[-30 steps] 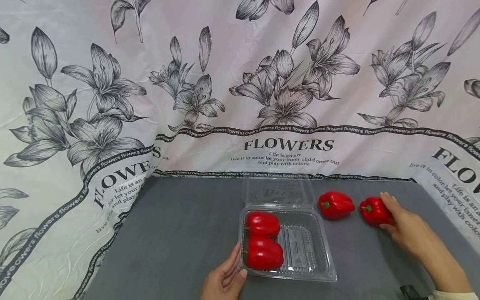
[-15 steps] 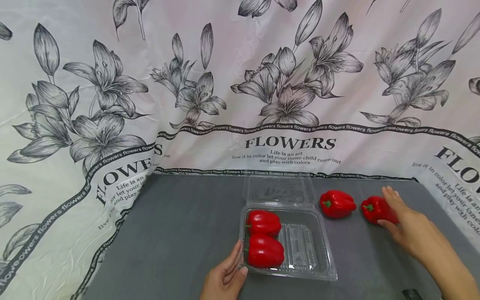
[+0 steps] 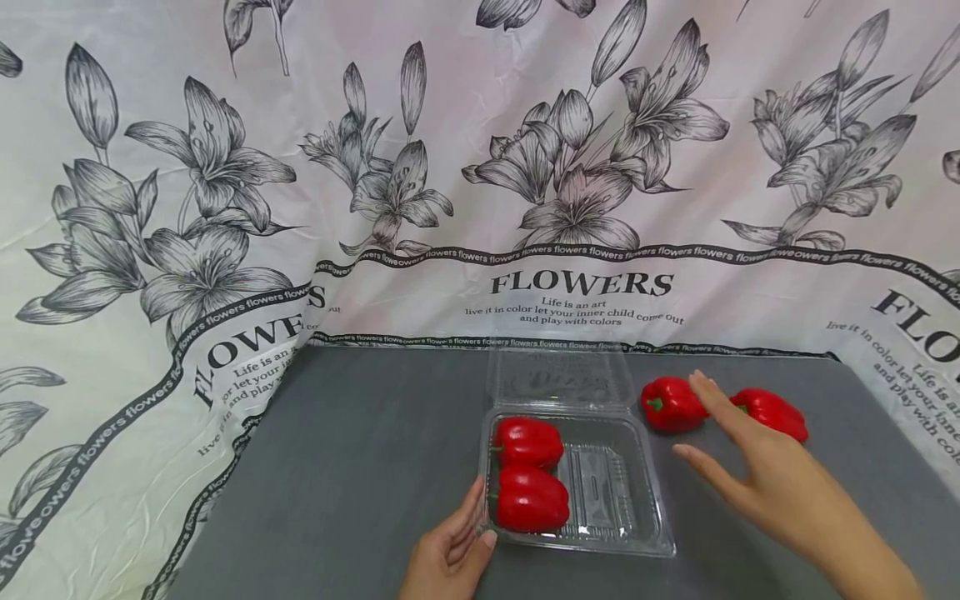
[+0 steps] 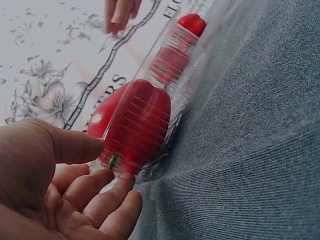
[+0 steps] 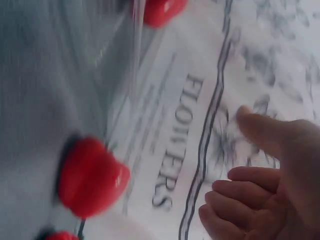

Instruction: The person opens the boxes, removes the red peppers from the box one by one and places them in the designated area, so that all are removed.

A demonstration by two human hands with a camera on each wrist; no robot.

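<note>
A clear plastic container (image 3: 600,492) holds two red bell peppers along its left side, a rear one (image 3: 528,442) and a front one (image 3: 532,500). My left hand (image 3: 450,554) holds the container's front left edge between thumb and fingers; the left wrist view shows the fingertips by the front pepper's green stem (image 4: 114,161). To the right of the container, another bell pepper (image 3: 669,407) lies on the table, with a further one (image 3: 776,414) beyond it, partly hidden behind my right hand (image 3: 780,483). That hand holds nothing, its thumb and fingers spread near the closer pepper.
The container's clear lid (image 3: 558,379) lies folded back toward the rear curtain. Grey cloth covers the table (image 3: 360,467). A white curtain (image 3: 420,300) with printed flowers hangs behind and along both sides.
My right hand has let go of the far right pepper and moved left toward the pepper nearer the container. My left hand keeps its hold on the container's edge.
</note>
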